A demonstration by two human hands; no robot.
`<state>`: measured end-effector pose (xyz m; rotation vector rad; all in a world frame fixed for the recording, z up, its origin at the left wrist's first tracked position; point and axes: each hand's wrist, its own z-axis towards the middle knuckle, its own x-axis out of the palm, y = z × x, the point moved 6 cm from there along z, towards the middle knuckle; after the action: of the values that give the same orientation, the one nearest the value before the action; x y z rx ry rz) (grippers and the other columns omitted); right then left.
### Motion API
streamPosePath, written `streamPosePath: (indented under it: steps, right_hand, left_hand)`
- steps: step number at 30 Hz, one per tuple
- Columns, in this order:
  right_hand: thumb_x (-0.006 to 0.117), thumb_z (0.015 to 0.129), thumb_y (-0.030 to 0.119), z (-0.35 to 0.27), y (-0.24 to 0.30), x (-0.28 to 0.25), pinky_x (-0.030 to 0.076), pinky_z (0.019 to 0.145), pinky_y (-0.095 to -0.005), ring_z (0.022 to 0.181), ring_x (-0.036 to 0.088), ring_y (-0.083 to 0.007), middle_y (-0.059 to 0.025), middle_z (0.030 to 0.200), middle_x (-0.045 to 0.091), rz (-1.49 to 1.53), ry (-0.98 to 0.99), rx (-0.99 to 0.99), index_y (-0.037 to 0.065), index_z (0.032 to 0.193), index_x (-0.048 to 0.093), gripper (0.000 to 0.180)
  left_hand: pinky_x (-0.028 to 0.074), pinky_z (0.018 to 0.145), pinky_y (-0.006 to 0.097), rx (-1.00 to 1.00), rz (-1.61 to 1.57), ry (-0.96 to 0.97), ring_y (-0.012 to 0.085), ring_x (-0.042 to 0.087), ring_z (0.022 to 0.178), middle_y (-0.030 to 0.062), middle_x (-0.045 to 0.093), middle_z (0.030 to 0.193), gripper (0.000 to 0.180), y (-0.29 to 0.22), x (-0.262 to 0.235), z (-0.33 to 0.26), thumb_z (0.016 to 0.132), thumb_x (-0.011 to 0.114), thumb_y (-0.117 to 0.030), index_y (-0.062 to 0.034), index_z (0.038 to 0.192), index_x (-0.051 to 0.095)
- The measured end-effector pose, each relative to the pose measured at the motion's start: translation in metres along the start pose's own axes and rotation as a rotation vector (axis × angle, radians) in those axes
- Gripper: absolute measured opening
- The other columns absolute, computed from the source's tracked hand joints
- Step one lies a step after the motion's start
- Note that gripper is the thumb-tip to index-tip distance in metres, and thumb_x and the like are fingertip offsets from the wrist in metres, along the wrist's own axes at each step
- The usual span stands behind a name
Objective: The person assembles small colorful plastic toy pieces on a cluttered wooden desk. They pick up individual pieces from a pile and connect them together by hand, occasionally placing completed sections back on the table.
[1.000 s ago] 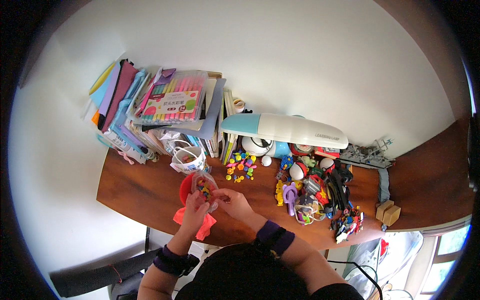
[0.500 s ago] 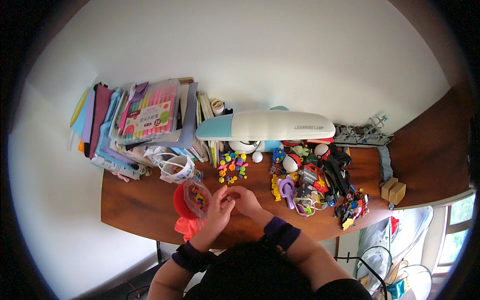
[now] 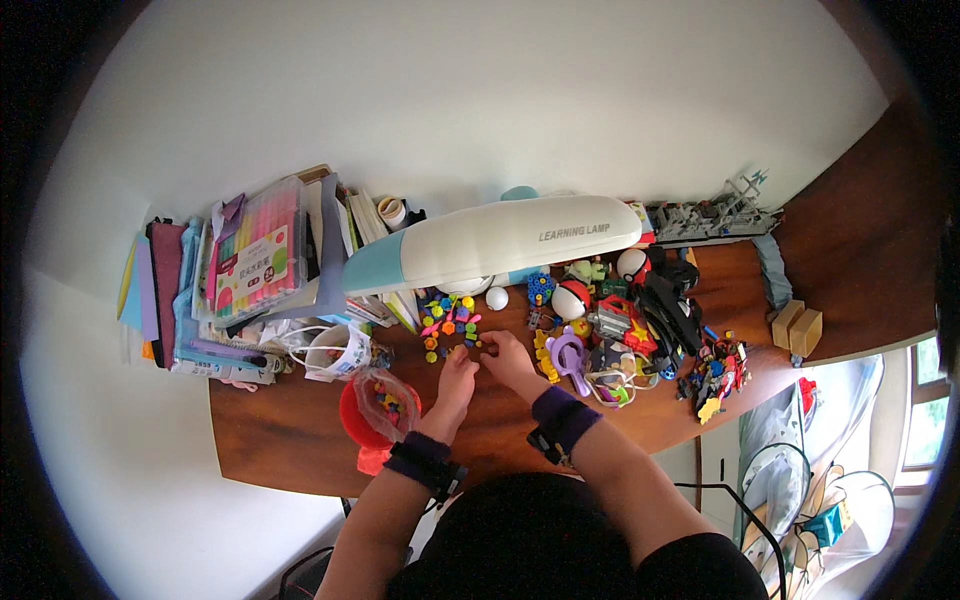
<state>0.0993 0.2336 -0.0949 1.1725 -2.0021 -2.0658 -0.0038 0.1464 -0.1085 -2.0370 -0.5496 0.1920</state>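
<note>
Watching remotely, I see the left hand (image 3: pixel 457 382) pointing far, fingers close together, and the right hand (image 3: pixel 510 360) pointing far-left, fingers curled to a narrow gap; I can't tell whether either holds anything. Small coloured pieces (image 3: pixel 447 327) lie just beyond on the desk (image 3: pixel 560 440), their scatter slightly longer near to far; single axes are too small to read. Left of the hands, a red bucket (image 3: pixel 351 414) with a clear bag (image 3: pixel 372 418) opens upward.

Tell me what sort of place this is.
Most likely a child's study corner, probably at home: a long lamp stands on the wooden desk, with a case of coloured pens to the left and a heap of toys to the right.
</note>
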Motion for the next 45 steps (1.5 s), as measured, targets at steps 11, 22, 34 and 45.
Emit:
streamPosePath:
  steps: [11, 22, 34, 45]
  right_hand:
    - [0.066, 0.073, 0.018, 0.022, 0.003, 0.012, 0.047, 0.083, -0.0407, 0.094, 0.059, -0.0319, -0.0134, 0.099, 0.064, -0.129, -0.015, 0.091, 0.007, 0.102, 0.061, 0.032]
    - [0.065, 0.072, 0.012, 0.014, 0.011, 0.003, 0.048, 0.082, -0.0375, 0.092, 0.061, -0.0292, -0.0132, 0.1, 0.064, -0.046, -0.022, 0.065, 0.005, 0.107, 0.061, 0.036]
    - [0.063, 0.075, 0.008, -0.019, 0.072, -0.019, 0.049, 0.08, -0.0344, 0.093, 0.061, -0.0261, -0.013, 0.104, 0.062, 0.136, 0.001, -0.025, 0.004, 0.109, 0.06, 0.035]
    - [0.062, 0.077, 0.002, -0.057, 0.144, 0.018, 0.051, 0.075, -0.029, 0.085, 0.063, -0.0195, -0.012, 0.099, 0.062, 0.287, 0.196, -0.237, 0.003, 0.111, 0.059, 0.035]
  left_hand:
    - [0.042, 0.087, 0.029, 0.026, 0.176, -0.108, 0.0198, 0.046, 0.114, 0.0095, 0.042, 0.133, 0.05, 0.005, -0.007, 0.035, 0.085, 0.051, -0.008, -0.0028, 0.133, 0.038]
    - [0.046, 0.082, 0.03, -0.067, 0.143, -0.06, 0.0202, 0.048, 0.112, 0.0099, 0.042, 0.134, 0.05, -0.026, 0.005, 0.015, 0.085, 0.05, -0.01, -0.0044, 0.133, 0.038]
    - [0.046, 0.081, 0.029, 0.297, 0.282, -0.037, 0.0183, 0.055, 0.092, 0.0132, 0.046, 0.124, 0.051, -0.078, 0.0, -0.061, 0.081, 0.055, -0.004, -0.0027, 0.13, 0.039]
    - [0.043, 0.088, 0.028, 0.409, 0.127, -0.092, 0.0171, 0.052, 0.102, 0.0098, 0.043, 0.13, 0.048, -0.08, -0.064, -0.146, 0.083, 0.054, 0.001, -0.0047, 0.129, 0.041]
